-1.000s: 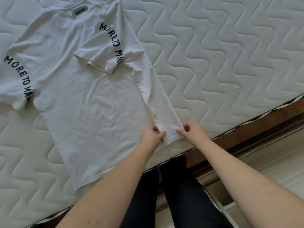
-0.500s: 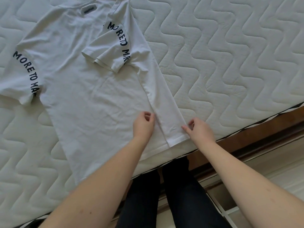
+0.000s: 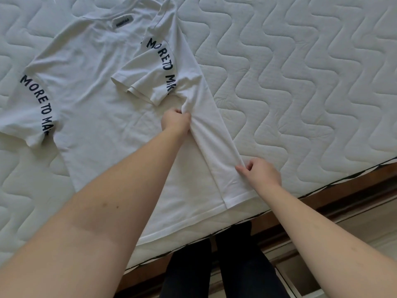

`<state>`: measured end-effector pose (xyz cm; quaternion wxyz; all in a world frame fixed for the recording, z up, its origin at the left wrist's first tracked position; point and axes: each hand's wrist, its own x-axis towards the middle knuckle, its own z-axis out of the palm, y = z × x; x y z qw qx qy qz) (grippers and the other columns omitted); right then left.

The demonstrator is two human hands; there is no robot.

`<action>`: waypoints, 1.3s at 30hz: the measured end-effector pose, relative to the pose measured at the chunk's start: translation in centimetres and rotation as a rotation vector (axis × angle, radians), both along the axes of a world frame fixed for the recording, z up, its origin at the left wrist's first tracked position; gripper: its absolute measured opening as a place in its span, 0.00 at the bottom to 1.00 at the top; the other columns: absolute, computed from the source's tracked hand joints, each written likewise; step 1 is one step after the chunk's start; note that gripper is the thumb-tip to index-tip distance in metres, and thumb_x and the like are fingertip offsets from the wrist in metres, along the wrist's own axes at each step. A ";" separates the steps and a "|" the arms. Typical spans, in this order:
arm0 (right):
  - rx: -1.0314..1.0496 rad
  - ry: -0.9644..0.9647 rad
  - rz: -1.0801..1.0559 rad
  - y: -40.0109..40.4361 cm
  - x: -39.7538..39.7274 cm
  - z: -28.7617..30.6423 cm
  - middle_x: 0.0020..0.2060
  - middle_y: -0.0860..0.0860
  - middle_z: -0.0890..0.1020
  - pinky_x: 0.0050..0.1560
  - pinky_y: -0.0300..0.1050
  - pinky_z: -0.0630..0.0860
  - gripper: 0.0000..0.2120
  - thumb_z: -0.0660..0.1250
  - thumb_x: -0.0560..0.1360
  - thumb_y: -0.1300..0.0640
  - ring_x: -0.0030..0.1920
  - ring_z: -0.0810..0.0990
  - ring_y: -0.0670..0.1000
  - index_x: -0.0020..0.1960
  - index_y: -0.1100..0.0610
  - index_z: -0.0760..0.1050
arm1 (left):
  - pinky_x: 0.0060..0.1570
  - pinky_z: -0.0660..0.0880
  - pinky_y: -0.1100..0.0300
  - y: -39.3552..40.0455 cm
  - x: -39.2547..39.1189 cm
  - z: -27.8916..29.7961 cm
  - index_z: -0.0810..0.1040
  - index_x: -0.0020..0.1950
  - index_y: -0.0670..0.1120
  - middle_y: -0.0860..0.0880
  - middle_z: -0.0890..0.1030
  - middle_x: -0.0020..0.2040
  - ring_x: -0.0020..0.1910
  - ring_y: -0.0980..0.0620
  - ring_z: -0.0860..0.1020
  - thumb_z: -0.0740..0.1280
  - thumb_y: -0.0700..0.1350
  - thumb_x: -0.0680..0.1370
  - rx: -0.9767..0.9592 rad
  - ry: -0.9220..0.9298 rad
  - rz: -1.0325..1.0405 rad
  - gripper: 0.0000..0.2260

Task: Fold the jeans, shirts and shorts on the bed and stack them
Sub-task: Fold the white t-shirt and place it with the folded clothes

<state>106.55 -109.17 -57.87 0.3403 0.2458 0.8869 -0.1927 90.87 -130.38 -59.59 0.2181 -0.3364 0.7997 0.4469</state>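
Left hand [image 3: 176, 122] grips the folded-over side strip of the white shirt [image 3: 94, 117] on the bed [image 3: 300, 82]; nearer the hem, right hand [image 3: 261, 172] pinches the strip's outer edge.

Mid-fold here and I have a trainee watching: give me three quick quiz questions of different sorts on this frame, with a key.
1. True or false: both sleeves of the white short-sleeved T-shirt with black lettering are folded inward.
2. Which hand pinches the folded side panel nearer the hem? A) left hand B) right hand
3. Fill in: the T-shirt lies on a white quilted ____.

Key:
1. False: only the sleeve on the right of the view is folded over; the other sleeve lies spread out.
2. B; the left hand grips the panel's inner edge higher up, just below the folded sleeve.
3. Mattress.
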 end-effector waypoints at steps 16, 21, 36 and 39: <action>0.060 0.027 0.074 0.1 0.6 0.5 0.37 0.46 0.78 0.49 0.48 0.69 0.16 0.65 0.76 0.39 0.46 0.76 0.52 0.35 0.48 0.71 | 0.63 0.75 0.47 -0.3 -6.4 0.6 0.75 0.65 0.43 0.44 0.79 0.60 0.60 0.42 0.78 0.72 0.43 0.76 0.312 0.024 0.320 0.18; 0.067 -0.058 0.116 0.2 0.3 0.8 0.36 0.47 0.79 0.48 0.47 0.69 0.19 0.64 0.74 0.35 0.44 0.77 0.52 0.35 0.48 0.73 | 0.61 0.76 0.48 -1.8 -6.1 0.7 0.71 0.69 0.43 0.45 0.77 0.63 0.61 0.44 0.77 0.69 0.42 0.77 0.221 0.164 0.284 0.21; -0.247 -0.313 0.105 2.1 -0.3 1.3 0.36 0.52 0.80 0.43 0.45 0.72 0.11 0.73 0.74 0.49 0.42 0.78 0.53 0.40 0.55 0.77 | 0.46 0.82 0.49 1.7 12.8 0.3 0.78 0.60 0.38 0.38 0.82 0.53 0.47 0.41 0.82 0.64 0.45 0.82 0.306 -0.154 0.058 0.13; -0.297 -0.254 0.070 2.3 0.4 1.2 0.38 0.53 0.82 0.48 0.45 0.75 0.10 0.74 0.73 0.50 0.43 0.79 0.53 0.43 0.57 0.80 | 0.52 0.80 0.44 1.2 13.8 0.2 0.80 0.57 0.42 0.42 0.84 0.51 0.50 0.42 0.83 0.67 0.48 0.79 0.299 -0.118 0.074 0.12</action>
